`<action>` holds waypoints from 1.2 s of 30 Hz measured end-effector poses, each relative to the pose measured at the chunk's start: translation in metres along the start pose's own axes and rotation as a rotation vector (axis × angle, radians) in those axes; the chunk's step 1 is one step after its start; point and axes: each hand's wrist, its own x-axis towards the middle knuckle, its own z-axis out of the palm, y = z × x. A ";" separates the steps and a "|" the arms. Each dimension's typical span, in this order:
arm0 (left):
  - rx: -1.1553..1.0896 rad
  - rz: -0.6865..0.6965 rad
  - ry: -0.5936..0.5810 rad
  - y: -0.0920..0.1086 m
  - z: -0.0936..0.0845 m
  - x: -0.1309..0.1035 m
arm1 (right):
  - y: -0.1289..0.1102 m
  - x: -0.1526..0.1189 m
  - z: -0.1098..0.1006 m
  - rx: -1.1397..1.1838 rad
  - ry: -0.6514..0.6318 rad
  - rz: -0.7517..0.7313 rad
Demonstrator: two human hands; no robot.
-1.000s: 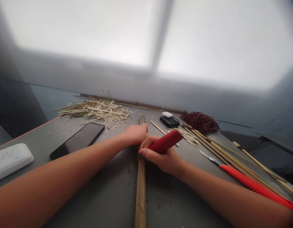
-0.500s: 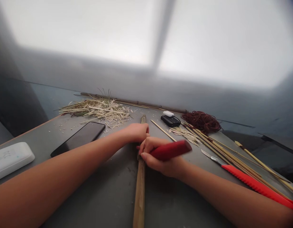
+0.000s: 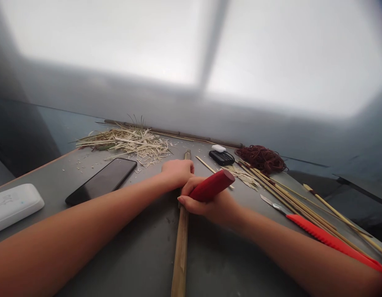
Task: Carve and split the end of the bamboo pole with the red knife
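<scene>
A bamboo pole (image 3: 180,251) lies lengthwise along the middle of the table, its far end just beyond my hands. My left hand (image 3: 178,172) is wrapped round the pole near that end. Close behind it, my right hand (image 3: 206,202) grips a tool with a thick red handle (image 3: 212,185), its butt tilted up to the right. The tool's working end is hidden by my fingers, against the pole, so I cannot tell its kind. Both hands are closed and touching or nearly touching each other.
On the grey table (image 3: 141,255) lie a phone (image 3: 102,181), a white device (image 3: 16,206), a pile of shavings (image 3: 132,142), a black gadget (image 3: 221,157), brown cord (image 3: 261,159), thin bamboo sticks (image 3: 293,202) and a red-handled knife (image 3: 330,241) with its blade bare. A long pole (image 3: 178,134) runs along the wall.
The red handle has swung more upright, its butt moving left and up as my right hand turned. My left hand keeps its place on the pole.
</scene>
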 end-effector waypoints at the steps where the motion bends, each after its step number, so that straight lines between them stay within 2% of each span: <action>1: 0.000 -0.002 0.000 0.001 0.000 -0.001 | 0.000 0.000 0.000 0.012 -0.004 0.011; 10: 0.056 -0.042 -0.054 0.009 -0.005 -0.004 | -0.005 0.001 0.001 -0.057 -0.003 -0.038; 14: 0.057 0.018 -0.082 0.007 -0.006 -0.003 | -0.009 0.000 -0.002 -0.122 -0.052 -0.098; 21: 0.043 0.074 -0.148 -0.005 -0.002 0.002 | 0.008 -0.008 0.004 0.091 0.102 -0.046; 24: -0.014 0.099 -0.131 -0.008 -0.002 0.000 | 0.012 -0.009 0.004 0.178 0.121 -0.057; 28: 0.016 0.108 -0.096 -0.006 -0.003 -0.001 | 0.013 -0.010 0.004 0.195 0.105 -0.048; 36: 0.105 0.089 -0.085 0.002 -0.004 -0.001 | 0.003 -0.005 0.008 0.042 0.133 -0.068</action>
